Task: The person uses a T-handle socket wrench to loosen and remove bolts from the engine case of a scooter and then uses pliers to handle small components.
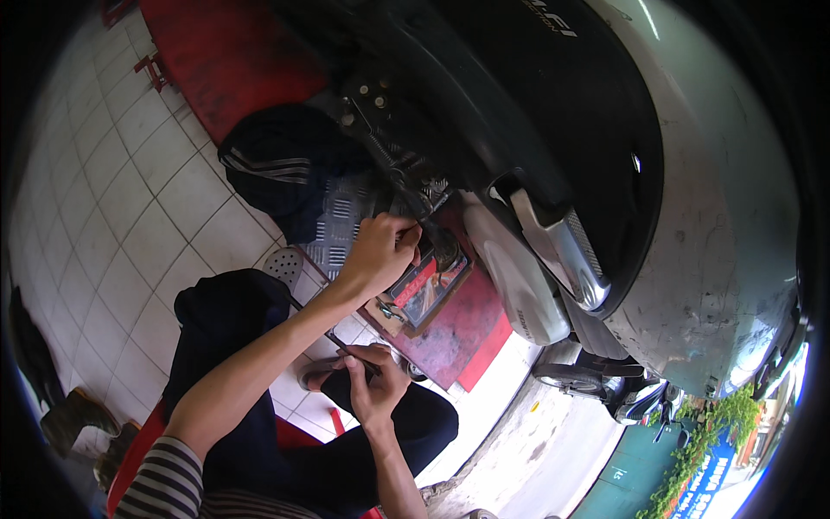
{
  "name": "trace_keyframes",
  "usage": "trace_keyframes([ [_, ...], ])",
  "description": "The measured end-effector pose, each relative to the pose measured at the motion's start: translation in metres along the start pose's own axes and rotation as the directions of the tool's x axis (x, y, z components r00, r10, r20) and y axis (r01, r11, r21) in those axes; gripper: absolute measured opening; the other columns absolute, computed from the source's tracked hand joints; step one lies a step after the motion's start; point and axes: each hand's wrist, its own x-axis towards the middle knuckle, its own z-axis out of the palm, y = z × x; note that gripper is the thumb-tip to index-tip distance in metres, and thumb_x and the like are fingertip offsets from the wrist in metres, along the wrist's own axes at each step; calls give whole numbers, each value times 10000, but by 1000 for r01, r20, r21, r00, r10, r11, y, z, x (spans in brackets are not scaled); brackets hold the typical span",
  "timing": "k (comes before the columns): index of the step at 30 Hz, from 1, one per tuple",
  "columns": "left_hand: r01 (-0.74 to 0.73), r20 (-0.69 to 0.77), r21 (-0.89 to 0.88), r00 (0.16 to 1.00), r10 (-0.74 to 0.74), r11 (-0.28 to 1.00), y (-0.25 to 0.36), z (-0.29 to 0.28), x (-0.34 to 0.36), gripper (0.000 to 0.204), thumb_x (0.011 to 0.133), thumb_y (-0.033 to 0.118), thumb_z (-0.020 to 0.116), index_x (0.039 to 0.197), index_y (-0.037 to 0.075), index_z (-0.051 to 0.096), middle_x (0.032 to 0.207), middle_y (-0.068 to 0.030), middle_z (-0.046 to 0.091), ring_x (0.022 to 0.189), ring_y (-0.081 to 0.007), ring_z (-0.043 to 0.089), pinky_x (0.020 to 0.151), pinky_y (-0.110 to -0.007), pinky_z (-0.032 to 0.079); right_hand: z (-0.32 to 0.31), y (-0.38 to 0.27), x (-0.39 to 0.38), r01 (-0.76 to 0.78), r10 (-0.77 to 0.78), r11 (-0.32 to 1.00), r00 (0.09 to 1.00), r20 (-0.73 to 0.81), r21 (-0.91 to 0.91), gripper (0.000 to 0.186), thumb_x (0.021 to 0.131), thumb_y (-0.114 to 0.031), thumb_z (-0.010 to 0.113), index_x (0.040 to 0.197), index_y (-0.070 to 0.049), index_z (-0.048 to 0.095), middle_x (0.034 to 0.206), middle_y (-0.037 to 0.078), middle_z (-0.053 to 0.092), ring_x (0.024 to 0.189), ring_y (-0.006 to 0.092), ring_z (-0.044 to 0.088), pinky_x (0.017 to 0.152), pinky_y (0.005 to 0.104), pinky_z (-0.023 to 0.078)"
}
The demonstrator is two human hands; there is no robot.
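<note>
My left hand (380,253) reaches up to the dark underside of a scooter (484,112). Its fingers are closed against a dark part there; what they pinch is hidden. Lower down, between my knees, my right hand (379,381) is wrapped round a thin dark rod-like tool (335,340), which points up and to the left. Part of this rod passes behind my left forearm. Under the scooter, near my left hand, lies a flat package with a coloured print (430,290) on brown cardboard, with a small metal piece (391,312) beside it.
The scooter stands over a red platform (445,342) with a metal tread plate (333,229). Dark cloth with pale stripes (275,169) and a grey perforated shoe (284,266) are at its left side. White tiles (156,225) cover the floor; shoes (79,424) lie lower left.
</note>
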Motion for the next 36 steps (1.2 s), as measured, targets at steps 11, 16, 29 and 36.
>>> trace_keyframes([
  [11, 108, 2, -103, 994, -108, 989, -14, 2, 17, 221, 965, 87, 468, 949, 13, 675, 637, -93, 672, 517, -184, 598, 544, -340, 455, 8, 9, 10, -241, 147, 932, 934, 325, 270, 434, 887, -72, 696, 1290, 15, 560, 1045, 89, 580, 956, 165, 532, 899, 303, 440],
  [16, 7, 50, -11, 999, -7, 1000, -12, -4, 22, 208, 928, 27, 452, 995, -7, 646, 698, -124, 680, 601, -242, 665, 606, -361, 495, -17, 12, 19, -304, 234, 902, 940, 247, 305, 465, 941, -82, 621, 1371, 6, 467, 1043, 62, 550, 928, 143, 513, 895, 281, 416],
  [29, 479, 155, -152, 875, -458, 865, -2, -26, -13, 297, 1067, 287, 425, 1081, 58, 614, 737, -13, 579, 520, -42, 417, 445, -233, 297, -18, 41, 190, -6, 3, 977, 1000, 15, 214, 447, 941, -34, 513, 1385, -60, 471, 1421, 119, 481, 1317, 234, 467, 1093, 327, 367],
  [36, 415, 216, -269, 906, -365, 869, 5, -27, -6, 264, 1072, 302, 429, 1103, 104, 601, 718, 14, 546, 461, -4, 321, 395, -191, 220, -15, 44, 203, -235, 86, 449, 972, 221, 862, 364, 976, -43, 446, 1339, -56, 464, 1346, 103, 516, 1262, 198, 466, 1067, 325, 371],
])
